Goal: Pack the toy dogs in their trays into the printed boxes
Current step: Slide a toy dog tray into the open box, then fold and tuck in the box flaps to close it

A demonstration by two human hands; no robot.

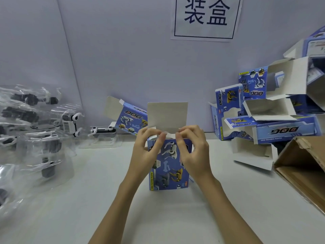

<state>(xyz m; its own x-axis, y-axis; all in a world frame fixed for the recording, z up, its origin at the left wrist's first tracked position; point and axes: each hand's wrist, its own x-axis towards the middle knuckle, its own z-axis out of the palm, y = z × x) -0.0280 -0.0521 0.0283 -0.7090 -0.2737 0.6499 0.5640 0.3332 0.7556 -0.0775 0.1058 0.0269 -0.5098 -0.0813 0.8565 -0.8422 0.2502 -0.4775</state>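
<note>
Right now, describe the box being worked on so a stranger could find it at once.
Start at the paper sign with two large characters on the back wall and drop straight down to the white table. There a blue printed box stands upright between the left hand and right hand. Unlike the tumbled boxes at right, its top flap stands up.
</note>
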